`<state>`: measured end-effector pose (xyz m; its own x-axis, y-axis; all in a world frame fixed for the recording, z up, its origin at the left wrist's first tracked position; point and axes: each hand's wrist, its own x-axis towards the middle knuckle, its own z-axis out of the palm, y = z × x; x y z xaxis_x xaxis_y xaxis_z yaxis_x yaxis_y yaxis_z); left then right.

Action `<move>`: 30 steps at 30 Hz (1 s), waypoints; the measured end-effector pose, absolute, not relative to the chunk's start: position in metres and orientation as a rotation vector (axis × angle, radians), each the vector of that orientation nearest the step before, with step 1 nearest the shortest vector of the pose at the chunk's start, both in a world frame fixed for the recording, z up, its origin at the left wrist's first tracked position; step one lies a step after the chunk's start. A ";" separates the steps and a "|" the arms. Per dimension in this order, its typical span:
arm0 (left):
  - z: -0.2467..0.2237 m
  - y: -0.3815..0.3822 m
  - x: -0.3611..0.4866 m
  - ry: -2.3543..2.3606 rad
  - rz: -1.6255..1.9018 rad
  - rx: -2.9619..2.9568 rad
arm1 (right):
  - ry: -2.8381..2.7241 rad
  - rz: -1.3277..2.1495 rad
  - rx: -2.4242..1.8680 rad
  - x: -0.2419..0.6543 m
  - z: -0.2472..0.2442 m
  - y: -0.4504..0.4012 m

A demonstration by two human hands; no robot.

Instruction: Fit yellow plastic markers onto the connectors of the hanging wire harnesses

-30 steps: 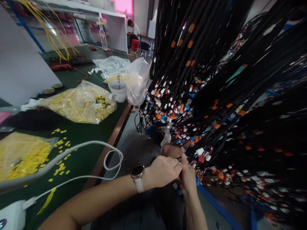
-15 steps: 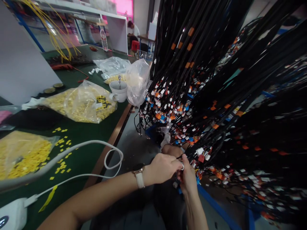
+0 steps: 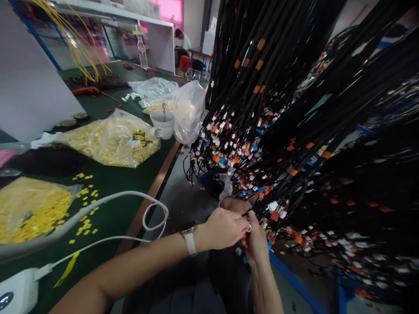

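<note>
My left hand (image 3: 227, 229), with a watch (image 3: 190, 240) on its wrist, is closed in a pinch against my right hand. Thumb raised and fingers curled, my right hand (image 3: 257, 242) is closed too. A small white piece (image 3: 249, 227) shows between the two hands, at the left fingertips; its exact kind is too small to tell. Just above it, a short black cable (image 3: 245, 213) runs into the grip near the right thumb. White and red connectors (image 3: 274, 211) on cable ends hang right beside my right hand. Most of the fingertips are hidden.
Thick bundles of black cables (image 3: 242, 65) with coloured connectors hang at the right. On the green table (image 3: 118, 183) are bags of yellow pieces (image 3: 121, 141), a cup (image 3: 163, 124) with a spoon, and a white cord (image 3: 131, 193). A person (image 3: 183, 41) sits in the background.
Both hands stay together in nearly the same place, with the white piece still between them. Only a very slight shift of the view shows.
</note>
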<state>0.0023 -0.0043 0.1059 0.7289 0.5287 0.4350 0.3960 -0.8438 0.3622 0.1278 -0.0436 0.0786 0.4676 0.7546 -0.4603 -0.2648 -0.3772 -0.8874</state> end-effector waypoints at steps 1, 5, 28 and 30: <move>0.106 -0.004 0.002 0.724 0.787 2.725 | -0.433 1.160 -1.611 0.128 0.079 -0.044; 0.104 -0.004 0.002 0.705 0.796 2.789 | -0.418 1.164 -1.602 0.128 0.078 -0.044; 0.103 -0.007 0.001 0.599 0.842 2.951 | -0.433 1.174 -1.587 0.129 0.076 -0.046; 0.102 -0.007 0.001 0.586 0.848 2.982 | -0.422 1.173 -1.577 0.129 0.077 -0.046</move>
